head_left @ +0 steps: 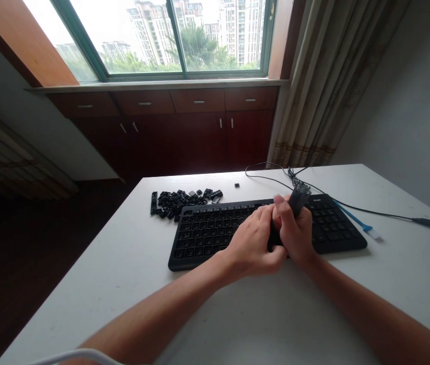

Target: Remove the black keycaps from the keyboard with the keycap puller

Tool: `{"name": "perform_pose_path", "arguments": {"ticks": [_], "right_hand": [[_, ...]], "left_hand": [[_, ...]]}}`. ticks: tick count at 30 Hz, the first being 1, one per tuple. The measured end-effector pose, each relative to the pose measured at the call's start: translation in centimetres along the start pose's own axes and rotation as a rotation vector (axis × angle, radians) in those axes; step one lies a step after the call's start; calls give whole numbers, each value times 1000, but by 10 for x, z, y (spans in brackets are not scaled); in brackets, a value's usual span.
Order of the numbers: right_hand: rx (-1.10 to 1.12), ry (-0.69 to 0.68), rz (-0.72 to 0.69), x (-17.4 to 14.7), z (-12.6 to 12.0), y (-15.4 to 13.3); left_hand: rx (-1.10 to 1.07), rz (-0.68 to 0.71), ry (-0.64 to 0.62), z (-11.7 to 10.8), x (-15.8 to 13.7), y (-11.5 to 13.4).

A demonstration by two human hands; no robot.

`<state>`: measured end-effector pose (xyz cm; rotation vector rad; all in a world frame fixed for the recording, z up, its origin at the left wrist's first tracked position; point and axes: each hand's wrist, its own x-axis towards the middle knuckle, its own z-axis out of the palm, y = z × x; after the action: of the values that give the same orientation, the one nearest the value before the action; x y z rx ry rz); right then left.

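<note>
A black keyboard (207, 230) lies on the white table. Its left and middle parts show bare key sockets without caps, while the right end carries keycaps. My right hand (296, 230) is closed in a fist, thumb up, around a dark-handled tool (299, 197) over the right part of the keyboard. The tool's lower end is hidden, so its kind cannot be made out. My left hand (255, 241) lies across the middle of the keyboard, fingers stretched towards my right hand and thumb apart. Its fingertips are partly hidden beside my right hand.
Behind the keyboard's left end sits a heap of loose black keycaps (177, 202). One small black piece (237, 185) lies apart. A black cable (367, 210) runs to a plug at the right. A blue brush with white bristles (361, 225) rests beside the keyboard.
</note>
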<state>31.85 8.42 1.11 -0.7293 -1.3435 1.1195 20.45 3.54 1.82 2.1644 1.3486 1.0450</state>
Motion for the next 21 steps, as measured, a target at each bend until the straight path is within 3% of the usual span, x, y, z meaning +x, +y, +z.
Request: {"name": "perform_pose_path", "arguments": {"ticks": [4,9,12,15,21], "right_hand": [[-49,59,40,4,3,0],[220,219,175,7,-1,2],[250,101,157,3,-4,1],[102,-30,85,-3,-8,1],[-212,-99,-71,-7,-18,3]], "left_hand": [[-18,-19,7,1,-1,-2],[-5,-51,-20,3,-3,-5],[10,-24,-19,4,-3,-6],[15,3,-14,3,-2,-6],[22,80,7,3,-2,-6]]}}
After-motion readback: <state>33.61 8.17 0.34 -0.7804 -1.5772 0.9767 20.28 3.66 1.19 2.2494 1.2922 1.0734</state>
